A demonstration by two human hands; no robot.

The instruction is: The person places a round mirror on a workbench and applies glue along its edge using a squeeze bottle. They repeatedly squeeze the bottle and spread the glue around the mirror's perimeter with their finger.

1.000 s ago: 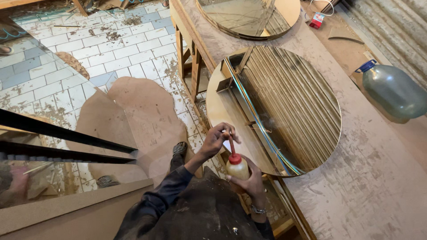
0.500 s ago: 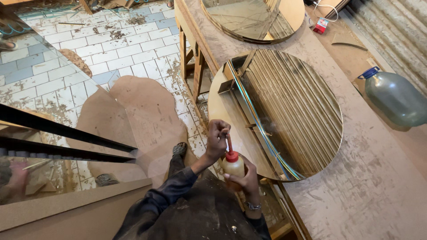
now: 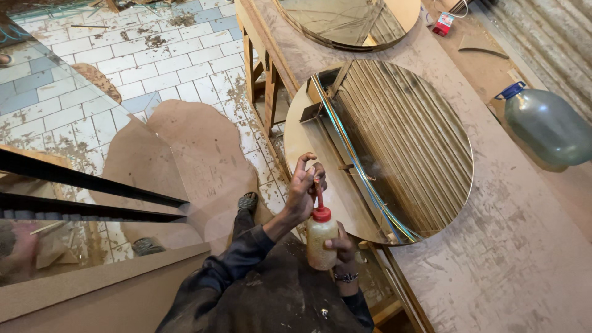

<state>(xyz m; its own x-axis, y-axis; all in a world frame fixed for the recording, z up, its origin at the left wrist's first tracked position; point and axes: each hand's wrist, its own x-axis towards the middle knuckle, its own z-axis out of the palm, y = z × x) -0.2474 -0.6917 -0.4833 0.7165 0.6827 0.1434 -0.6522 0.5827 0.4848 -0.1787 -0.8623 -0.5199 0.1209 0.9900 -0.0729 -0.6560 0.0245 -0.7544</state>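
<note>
A long dusty workbench [image 3: 524,246] is seen, with a round mirror [image 3: 394,148] laid flat at its near edge, overhanging it, and a second mirror [image 3: 345,21] at the far end; a green jug [image 3: 546,123] stands by the right edge. A small squeeze bottle [image 3: 320,243], yellowish with a red cap and thin nozzle, is held upright just off the near edge, gripped by the right hand [image 3: 342,250]; the nozzle tip is pinched by the left hand [image 3: 305,188]. Contents could be squirted onto the mirror if squeezed hard while the tip is worked.

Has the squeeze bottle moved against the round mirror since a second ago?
No. The squeeze bottle sits by the round mirror near edge as before, held by the right hand; only the camera shifted.
</note>
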